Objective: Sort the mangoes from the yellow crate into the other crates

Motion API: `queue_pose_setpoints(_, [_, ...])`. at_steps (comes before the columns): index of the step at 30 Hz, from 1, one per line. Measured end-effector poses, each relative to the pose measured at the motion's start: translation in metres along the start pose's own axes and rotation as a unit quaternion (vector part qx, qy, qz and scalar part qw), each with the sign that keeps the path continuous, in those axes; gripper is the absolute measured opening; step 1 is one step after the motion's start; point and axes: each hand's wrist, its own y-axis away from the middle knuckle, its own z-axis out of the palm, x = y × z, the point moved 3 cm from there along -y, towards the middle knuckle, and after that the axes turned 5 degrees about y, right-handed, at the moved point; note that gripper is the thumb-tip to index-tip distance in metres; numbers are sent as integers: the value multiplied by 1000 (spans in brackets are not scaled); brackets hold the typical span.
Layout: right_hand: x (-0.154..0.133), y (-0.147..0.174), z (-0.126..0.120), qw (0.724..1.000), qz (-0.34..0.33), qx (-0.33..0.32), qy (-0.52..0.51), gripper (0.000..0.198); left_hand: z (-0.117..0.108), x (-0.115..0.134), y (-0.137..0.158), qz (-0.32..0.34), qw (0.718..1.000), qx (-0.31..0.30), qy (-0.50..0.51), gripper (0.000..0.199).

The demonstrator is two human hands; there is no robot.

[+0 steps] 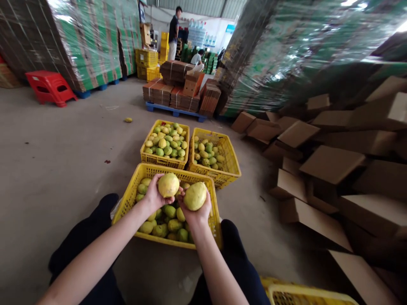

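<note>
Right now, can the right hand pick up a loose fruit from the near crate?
Probably not as is: the right hand is cradling a yellowish fruit. The path itself looks free, though: the near crate is open-topped, and its loose fruit lies below that hand.

The bottom edge cuts off a yellow crate (307, 289). The cardboard boxes (332, 164) look blurry. The left hand (154, 197) and right hand (199, 216) cover some fruit (174, 225) below.
</note>
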Motion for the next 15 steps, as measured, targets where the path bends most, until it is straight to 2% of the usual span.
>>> queue_pose_setpoints(3, [-1, 0, 5, 1000, 8, -8, 8, 34, 3, 1, 0, -22, 999, -5, 23, 49])
queue_pose_setpoints(6, [-2, -3, 9, 999, 20, -32, 10, 34, 11, 2, 6, -7, 997, -11, 69, 39])
queue_pose_setpoints(11, [-3, -4, 11, 997, 16, -78, 9, 31, 19, 2, 15, 47, 985, 45, 157, 28])
queue_pose_setpoints(15, [-3, -1, 13, 994, -8, -97, 53, 31, 17, 3, 15, 62, 987, 62, 133, 34])
